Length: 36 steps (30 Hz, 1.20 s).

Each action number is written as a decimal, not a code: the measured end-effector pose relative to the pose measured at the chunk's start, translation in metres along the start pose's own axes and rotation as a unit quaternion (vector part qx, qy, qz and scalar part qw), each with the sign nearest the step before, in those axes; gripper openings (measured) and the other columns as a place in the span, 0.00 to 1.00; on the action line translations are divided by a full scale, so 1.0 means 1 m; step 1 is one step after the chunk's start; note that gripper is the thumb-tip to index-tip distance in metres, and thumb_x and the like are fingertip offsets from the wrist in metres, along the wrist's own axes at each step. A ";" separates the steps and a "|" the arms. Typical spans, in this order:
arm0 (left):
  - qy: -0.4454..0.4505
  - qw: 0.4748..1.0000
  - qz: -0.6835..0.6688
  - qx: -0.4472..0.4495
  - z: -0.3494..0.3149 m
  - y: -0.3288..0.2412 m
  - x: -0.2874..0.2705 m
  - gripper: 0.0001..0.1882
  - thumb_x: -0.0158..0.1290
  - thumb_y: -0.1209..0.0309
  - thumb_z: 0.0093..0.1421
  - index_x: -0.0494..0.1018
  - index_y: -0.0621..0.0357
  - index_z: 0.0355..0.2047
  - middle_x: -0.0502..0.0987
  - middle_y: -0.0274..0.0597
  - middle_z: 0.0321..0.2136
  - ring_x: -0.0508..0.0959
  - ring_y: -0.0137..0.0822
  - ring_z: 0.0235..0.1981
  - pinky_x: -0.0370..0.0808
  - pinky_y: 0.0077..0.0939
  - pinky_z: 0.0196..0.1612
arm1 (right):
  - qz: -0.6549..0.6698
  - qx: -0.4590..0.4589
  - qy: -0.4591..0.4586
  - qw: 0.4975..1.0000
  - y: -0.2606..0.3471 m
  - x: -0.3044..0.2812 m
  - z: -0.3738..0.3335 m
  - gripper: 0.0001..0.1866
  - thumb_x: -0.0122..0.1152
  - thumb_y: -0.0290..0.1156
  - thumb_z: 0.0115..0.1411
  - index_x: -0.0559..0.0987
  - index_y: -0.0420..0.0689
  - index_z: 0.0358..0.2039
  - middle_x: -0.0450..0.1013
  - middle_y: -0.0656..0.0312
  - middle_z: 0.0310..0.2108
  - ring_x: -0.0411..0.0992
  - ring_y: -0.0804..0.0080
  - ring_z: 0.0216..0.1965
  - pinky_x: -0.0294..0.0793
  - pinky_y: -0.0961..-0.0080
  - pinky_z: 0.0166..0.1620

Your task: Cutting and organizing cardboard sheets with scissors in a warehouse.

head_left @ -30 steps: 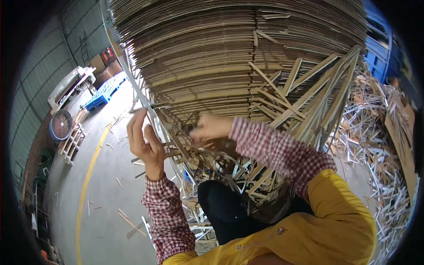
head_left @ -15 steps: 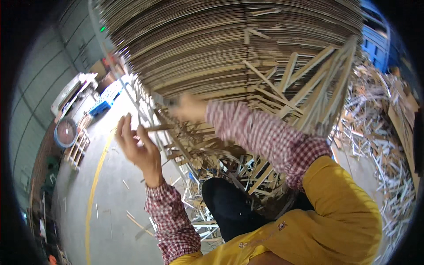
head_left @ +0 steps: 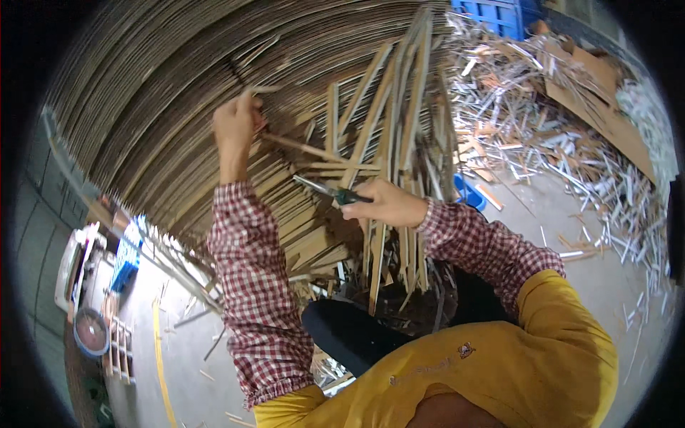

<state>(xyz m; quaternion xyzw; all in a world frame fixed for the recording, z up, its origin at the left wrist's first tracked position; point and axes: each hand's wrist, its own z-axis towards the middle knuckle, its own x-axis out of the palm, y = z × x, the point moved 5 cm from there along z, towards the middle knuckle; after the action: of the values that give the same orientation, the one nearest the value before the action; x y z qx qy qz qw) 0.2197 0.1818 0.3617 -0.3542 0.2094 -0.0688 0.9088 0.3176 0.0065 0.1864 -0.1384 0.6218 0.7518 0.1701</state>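
Observation:
In front of me rises a tall stack of flat cardboard sheets [head_left: 171, 78], its cut edges facing me. My left hand [head_left: 235, 128] is raised against these edges, its fingers closed on a thin cardboard strip [head_left: 268, 90]. My right hand [head_left: 389, 203] grips a hand tool [head_left: 325, 187] with a narrow metal end and a dark green handle, its tip pointing up and left toward the stack. Its exact kind is hard to make out. Between and beyond my hands, long loose cardboard strips [head_left: 371, 121] hang down the stack's front, several beside my right hand.
A large heap of white and brown scraps [head_left: 528, 121] covers the floor at right, with a blue container [head_left: 492, 18] behind. Low by the stack lies a blue object [head_left: 469, 192]. At far left stand a round fan [head_left: 90, 332] and a wooden pallet [head_left: 121, 349].
My view has turned right. My left hand has gone from open in the air to closed at the stack's edges. My right hand has drawn back from the stack, the tool now plainly visible.

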 end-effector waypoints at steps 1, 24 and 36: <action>-0.022 0.999 -0.023 -0.024 -0.009 -0.004 0.002 0.18 0.43 0.64 0.60 0.68 0.63 0.17 0.62 0.32 0.11 0.58 0.21 0.13 0.59 0.17 0.18 | 0.022 -0.008 -0.048 0.999 0.002 -0.014 -0.014 0.17 0.51 0.40 0.57 0.77 0.37 0.30 0.72 0.62 0.22 0.68 0.77 0.23 0.67 0.83 0.30; 0.013 0.969 0.233 0.075 -0.042 -0.046 0.237 0.46 0.62 0.61 0.42 0.49 0.74 0.53 0.64 0.63 0.42 0.67 0.53 0.43 0.65 0.41 0.46 | 0.177 0.075 -0.293 0.936 -0.075 -0.086 -0.206 0.14 0.52 0.35 0.57 0.78 0.36 0.27 0.74 0.62 0.30 0.68 0.81 0.32 0.66 0.84 0.37; 0.107 0.992 0.054 0.051 -0.062 -0.055 0.314 0.24 0.49 0.73 0.49 0.57 0.85 0.40 0.71 0.68 0.24 0.75 0.55 0.28 0.70 0.39 0.33 | 0.340 0.046 -0.559 0.755 -0.176 -0.138 -0.228 0.16 0.52 0.38 0.56 0.77 0.36 0.24 0.73 0.61 0.31 0.70 0.78 0.26 0.70 0.81 0.30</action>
<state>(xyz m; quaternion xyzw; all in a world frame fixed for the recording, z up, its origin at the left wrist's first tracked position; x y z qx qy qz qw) 0.4777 0.0178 0.2536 -0.2860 0.3201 -0.0680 0.9006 0.5166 -0.1996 0.0447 0.5350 0.4557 0.6743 0.2269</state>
